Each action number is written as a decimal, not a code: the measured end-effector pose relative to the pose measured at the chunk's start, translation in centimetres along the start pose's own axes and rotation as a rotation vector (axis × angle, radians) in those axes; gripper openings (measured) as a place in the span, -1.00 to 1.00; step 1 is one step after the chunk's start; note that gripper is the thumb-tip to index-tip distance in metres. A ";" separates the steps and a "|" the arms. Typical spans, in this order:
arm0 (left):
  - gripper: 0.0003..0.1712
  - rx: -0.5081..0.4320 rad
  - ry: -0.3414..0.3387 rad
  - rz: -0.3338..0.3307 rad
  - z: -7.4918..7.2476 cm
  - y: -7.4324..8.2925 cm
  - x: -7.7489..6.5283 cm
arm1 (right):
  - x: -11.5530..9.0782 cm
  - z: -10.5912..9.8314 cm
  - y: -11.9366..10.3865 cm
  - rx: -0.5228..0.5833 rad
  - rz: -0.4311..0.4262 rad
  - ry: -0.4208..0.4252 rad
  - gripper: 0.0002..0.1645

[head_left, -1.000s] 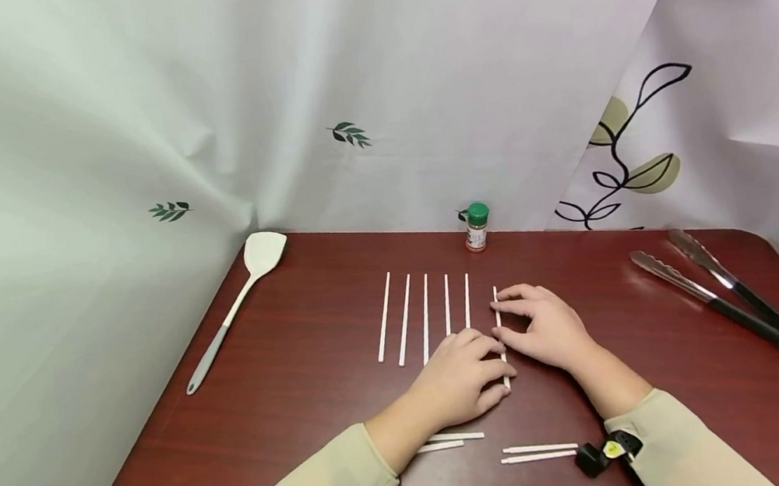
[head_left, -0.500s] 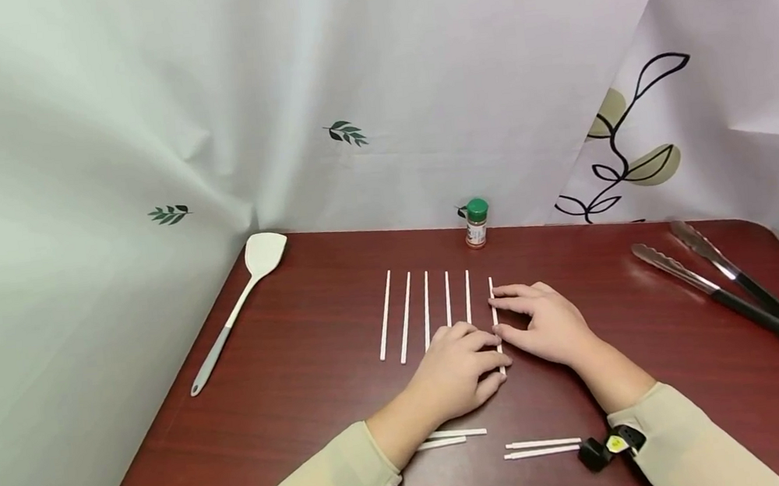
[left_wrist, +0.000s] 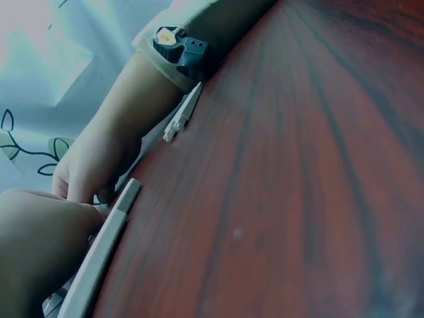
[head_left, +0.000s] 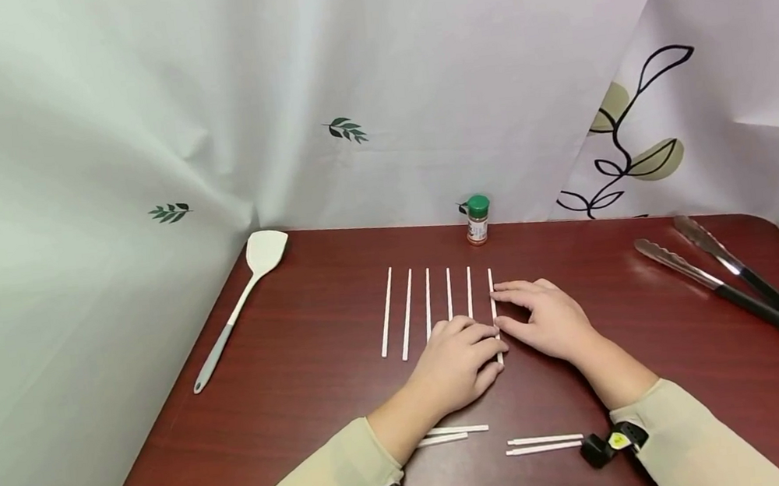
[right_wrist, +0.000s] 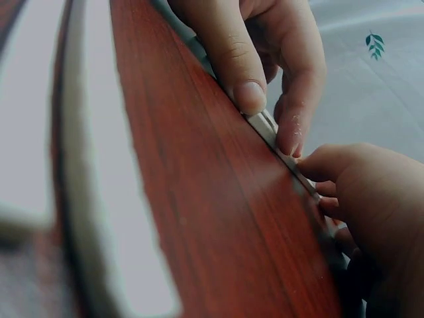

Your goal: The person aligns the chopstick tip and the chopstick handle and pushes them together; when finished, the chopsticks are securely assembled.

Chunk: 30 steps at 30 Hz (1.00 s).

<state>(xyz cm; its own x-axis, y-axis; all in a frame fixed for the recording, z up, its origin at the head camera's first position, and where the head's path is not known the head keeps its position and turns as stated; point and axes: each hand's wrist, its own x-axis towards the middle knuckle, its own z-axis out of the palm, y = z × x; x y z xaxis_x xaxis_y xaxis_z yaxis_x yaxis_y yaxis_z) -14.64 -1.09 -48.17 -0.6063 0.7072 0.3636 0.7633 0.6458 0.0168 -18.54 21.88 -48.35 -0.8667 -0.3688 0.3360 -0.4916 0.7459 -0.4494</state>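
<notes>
A white chopstick lies lengthwise on the table at the right end of a row of similar chopsticks. My left hand pinches its near end; in the right wrist view the thumb and a finger of that hand are on the stick. Higher up the same chopstick, my right hand holds it from the right with thumb and fingertips. The left hand hides the lower ends of several chopsticks in the row. Both hands are partly cut off or overlapping in the left wrist view.
Two chopsticks lie crosswise near the left forearm, partly covered, and two more lie by the right wrist. A spatula is at the left, a green-capped spice bottle at the back, tongs at the right.
Both hands have slid the chopstick away from me and slightly left, so its far end now sits nearly level with the row. The other chopsticks stay in place.
</notes>
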 end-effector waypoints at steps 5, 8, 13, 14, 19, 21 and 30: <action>-0.76 0.001 0.007 -0.001 -0.1 0.1 0.1 | -0.1 -0.1 -0.1 0.002 0.014 -0.001 -0.48; -0.77 -0.001 0.022 0.001 -0.1 0.2 0.1 | -0.1 -0.1 -0.1 0.002 0.019 0.005 -0.48; -0.77 -0.002 0.039 0.005 0.0 0.2 0.2 | -0.2 -0.1 -0.1 0.004 0.019 0.012 -0.48; -0.76 -0.007 0.039 0.008 0.0 0.2 0.2 | -0.2 -0.1 -0.1 0.003 0.017 0.016 -0.47; -0.63 -0.082 0.042 0.014 -0.4 0.1 0.2 | -0.4 -0.1 0.1 0.045 -0.002 0.097 -0.39; -0.60 -0.115 0.048 0.014 -0.8 0.1 0.2 | -0.6 -0.1 0.2 0.083 -0.015 0.152 -0.40; -0.65 -0.215 0.196 0.045 -2.0 0.2 -1.0 | -1.8 0.0 0.2 0.197 -0.101 0.272 -0.61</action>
<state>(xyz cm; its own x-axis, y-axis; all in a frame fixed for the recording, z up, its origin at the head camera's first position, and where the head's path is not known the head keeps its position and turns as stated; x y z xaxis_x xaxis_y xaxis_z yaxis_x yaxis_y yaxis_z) -13.45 -2.26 -46.62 -0.5320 0.6515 0.5409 0.8310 0.5242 0.1859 -17.06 22.68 -49.03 -0.7716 -0.2544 0.5830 -0.6035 0.5823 -0.5447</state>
